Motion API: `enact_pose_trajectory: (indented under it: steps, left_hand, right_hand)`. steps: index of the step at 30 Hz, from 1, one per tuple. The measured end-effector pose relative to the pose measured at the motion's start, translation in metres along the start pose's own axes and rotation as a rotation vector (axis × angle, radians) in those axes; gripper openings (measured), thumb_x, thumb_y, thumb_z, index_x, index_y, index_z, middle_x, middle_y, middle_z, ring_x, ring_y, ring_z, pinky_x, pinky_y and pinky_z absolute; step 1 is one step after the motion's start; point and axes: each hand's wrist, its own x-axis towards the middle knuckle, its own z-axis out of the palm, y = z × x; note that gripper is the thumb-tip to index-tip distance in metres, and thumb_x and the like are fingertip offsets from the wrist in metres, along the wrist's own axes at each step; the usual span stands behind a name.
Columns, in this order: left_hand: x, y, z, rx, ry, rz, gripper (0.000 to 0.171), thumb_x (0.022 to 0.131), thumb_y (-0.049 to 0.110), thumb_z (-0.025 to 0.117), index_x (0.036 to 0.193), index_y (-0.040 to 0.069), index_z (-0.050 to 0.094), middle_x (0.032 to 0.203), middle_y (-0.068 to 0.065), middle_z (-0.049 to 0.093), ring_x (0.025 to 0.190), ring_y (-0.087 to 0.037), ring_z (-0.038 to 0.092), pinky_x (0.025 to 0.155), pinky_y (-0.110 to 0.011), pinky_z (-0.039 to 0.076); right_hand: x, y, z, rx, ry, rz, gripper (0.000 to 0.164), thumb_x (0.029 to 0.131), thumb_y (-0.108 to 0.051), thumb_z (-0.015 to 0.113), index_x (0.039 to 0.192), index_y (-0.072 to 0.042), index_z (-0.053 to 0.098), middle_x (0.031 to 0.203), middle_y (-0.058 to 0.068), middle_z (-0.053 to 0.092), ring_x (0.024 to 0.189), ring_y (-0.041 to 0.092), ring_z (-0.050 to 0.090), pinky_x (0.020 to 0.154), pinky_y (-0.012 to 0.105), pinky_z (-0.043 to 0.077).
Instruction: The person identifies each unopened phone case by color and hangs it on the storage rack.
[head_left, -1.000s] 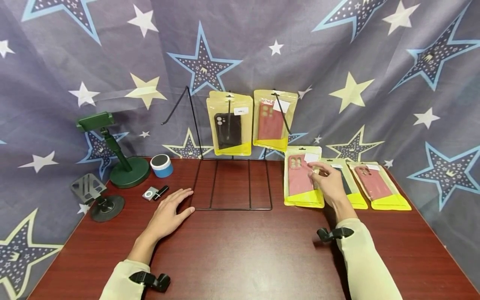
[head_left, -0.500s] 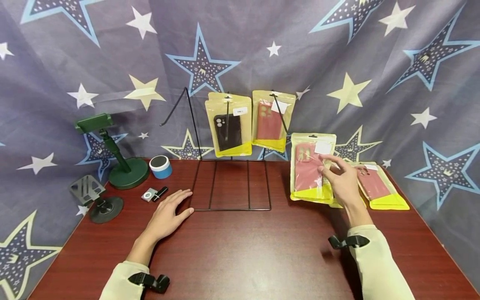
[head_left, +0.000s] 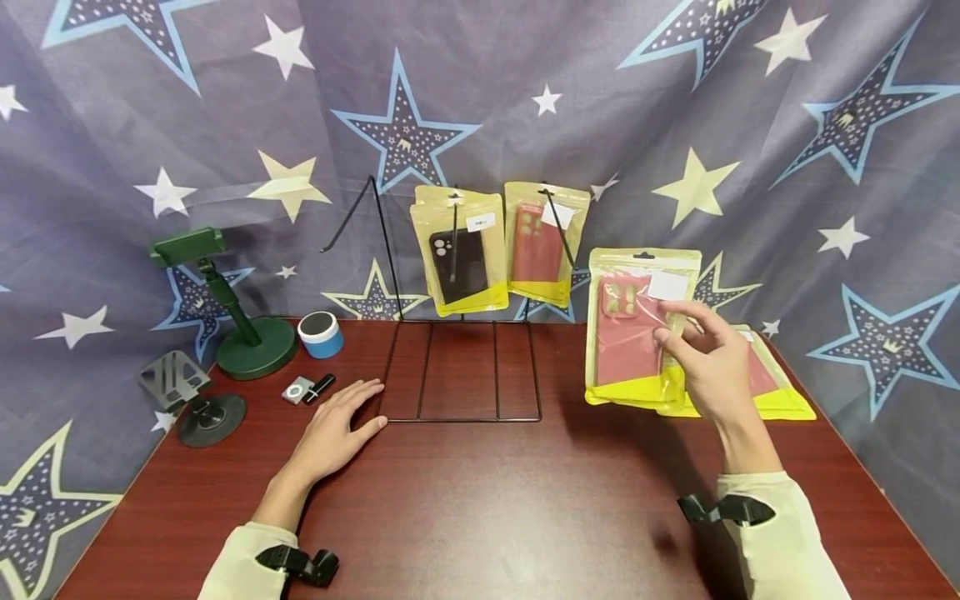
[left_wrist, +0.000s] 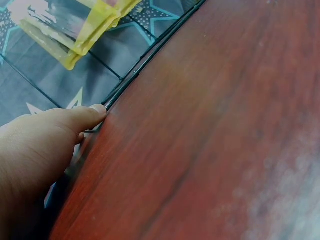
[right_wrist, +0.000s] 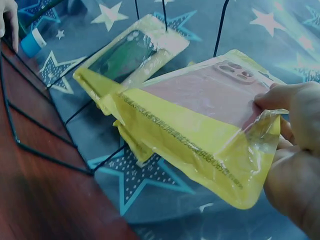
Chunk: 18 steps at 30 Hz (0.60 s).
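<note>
My right hand (head_left: 712, 362) pinches the right side of a bagged pink phone case (head_left: 628, 333), thumb in front, and holds it upright above the table. In the right wrist view the yellow lower part of this bag (right_wrist: 190, 140) faces the camera. My left hand (head_left: 333, 429) lies with fingers extended at the left front corner of a black wire display rack (head_left: 465, 419). The left thumb (left_wrist: 90, 116) touches the rack's wire in the left wrist view. From the rack's hooks hang bagged phone cases, a black one (head_left: 459, 267) and a pink one (head_left: 536, 250).
Behind the right hand lies another bagged pink case (head_left: 763, 375), partly covered. On the left stand a green phone stand (head_left: 255, 346), a grey phone stand (head_left: 213, 417) and a blue-white round container (head_left: 321, 335). The rack's left hook (head_left: 348, 215) sticks out bare. A starry curtain hangs behind.
My right hand has lifted the bagged pink case off the table and brought it up, rightward and nearer. The hanging black-case bag has shifted slightly. My left hand has stayed put.
</note>
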Motion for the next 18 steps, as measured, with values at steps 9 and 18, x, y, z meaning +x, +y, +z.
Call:
enact_pose_trajectory:
  steps: [9, 18]
  left_hand:
    - [0.0, -0.001, 0.001, -0.003, 0.003, 0.0, 0.057, 0.098, 0.033, 0.071, 0.148, 0.01, 0.056, 0.156, -0.017, 0.052, 0.149, -0.042, 0.04, 0.112, -0.069, 0.033]
    - [0.0, 0.001, 0.0, -0.005, -0.004, -0.005, 0.058, 0.098, 0.033, 0.07, 0.148, 0.009, 0.056, 0.156, -0.017, 0.052, 0.149, -0.042, 0.04, 0.113, -0.07, 0.032]
  right_hand:
    - [-0.011, -0.03, 0.009, 0.172, -0.038, -0.106, 0.039, 0.086, 0.029, 0.059, 0.123, 0.017, 0.064, 0.112, 0.012, 0.072, 0.078, 0.015, 0.072, 0.066, 0.022, 0.06]
    - [-0.018, -0.038, 0.029, 0.236, -0.151, -0.219, 0.045, 0.079, 0.039, 0.051, 0.12, 0.022, 0.062, 0.122, 0.02, 0.068, 0.079, 0.018, 0.066, 0.067, 0.021, 0.056]
